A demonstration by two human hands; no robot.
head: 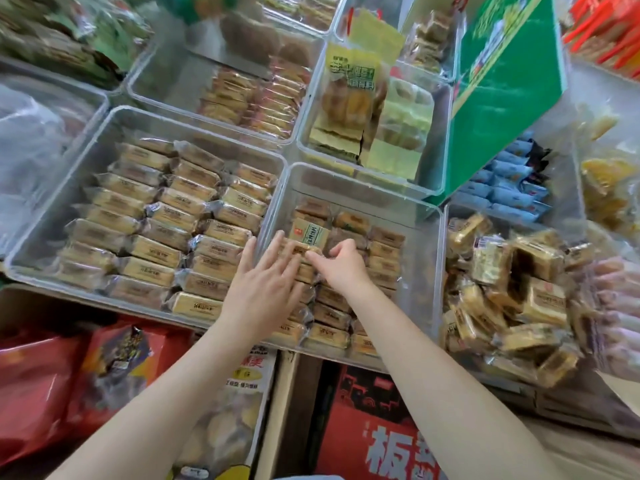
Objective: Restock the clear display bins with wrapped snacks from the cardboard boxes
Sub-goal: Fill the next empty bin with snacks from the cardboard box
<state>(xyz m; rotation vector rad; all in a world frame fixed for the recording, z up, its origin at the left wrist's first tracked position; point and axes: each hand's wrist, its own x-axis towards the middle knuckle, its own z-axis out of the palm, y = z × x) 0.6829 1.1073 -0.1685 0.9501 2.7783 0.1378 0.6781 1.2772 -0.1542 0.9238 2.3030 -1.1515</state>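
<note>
I'm pinching a wrapped snack point(300, 251) with right hand point(341, 265) fingers, left hand point(265, 275) flat with fingers straight steadying it, seating it in the stack at middle clear bin's point(420, 271) left wall to keep rows tidy.

Clear bins point(360, 174) on display counter

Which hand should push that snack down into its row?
The right hand. Its fingers already pinch the wrapped snack in the middle bin. The left hand only lies flat beside it, steadying the row.
</note>
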